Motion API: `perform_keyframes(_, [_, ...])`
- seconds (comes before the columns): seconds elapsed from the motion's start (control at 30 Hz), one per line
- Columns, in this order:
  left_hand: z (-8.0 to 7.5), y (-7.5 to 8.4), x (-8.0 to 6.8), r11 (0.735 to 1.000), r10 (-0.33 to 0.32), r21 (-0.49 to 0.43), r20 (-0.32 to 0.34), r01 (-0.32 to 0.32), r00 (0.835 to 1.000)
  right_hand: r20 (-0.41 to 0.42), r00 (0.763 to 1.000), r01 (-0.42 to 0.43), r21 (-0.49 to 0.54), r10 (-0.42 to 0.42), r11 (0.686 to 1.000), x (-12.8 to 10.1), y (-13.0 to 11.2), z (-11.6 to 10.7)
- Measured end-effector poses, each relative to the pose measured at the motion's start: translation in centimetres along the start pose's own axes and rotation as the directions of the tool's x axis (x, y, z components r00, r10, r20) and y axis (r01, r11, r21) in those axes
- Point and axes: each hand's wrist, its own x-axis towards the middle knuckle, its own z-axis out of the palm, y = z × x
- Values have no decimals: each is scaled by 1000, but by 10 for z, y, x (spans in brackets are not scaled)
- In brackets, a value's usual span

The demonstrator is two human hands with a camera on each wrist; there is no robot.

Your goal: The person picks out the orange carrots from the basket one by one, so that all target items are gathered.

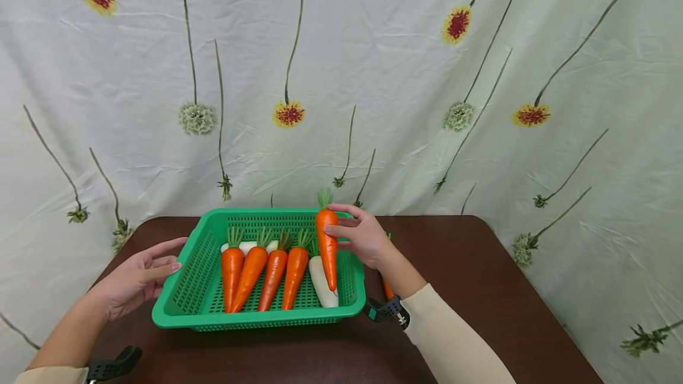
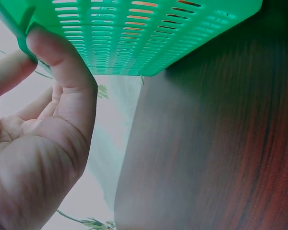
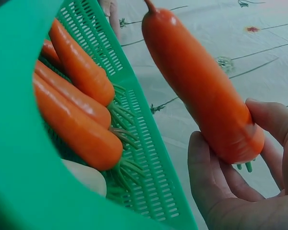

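our right hand fingers pinch a carrot over the green basket; left hand fingers relaxed, touching its 9 o'clock rim.

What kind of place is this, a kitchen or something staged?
Probably a staged setup, not a kitchen: a flowered sheet hangs as backdrop behind a dark table, which carries a green basket of carrots that look plastic.

Green perforated plastic basket: smooth, slightly glossy. Orange plastic-looking carrot in right hand: smooth, glossy, highlight near its tip. Dark brown wooden desk: visible grain, low sheen. Pale flower-printed cloth backdrop: matt, creased.
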Motion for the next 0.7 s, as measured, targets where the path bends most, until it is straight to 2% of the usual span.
perform_keyframes(0.33, [2, 2, -1, 1000, 5, -8, 2, -5, 1000, -41, 999, 24, -59, -27, 998, -10, 1, -16])
perform_keyframes(0.7, [5, 5, -3, 999, 37, -13, 20, -36, 999, -92, 993, 67, -34, -70, 997, -19, 6, -37])
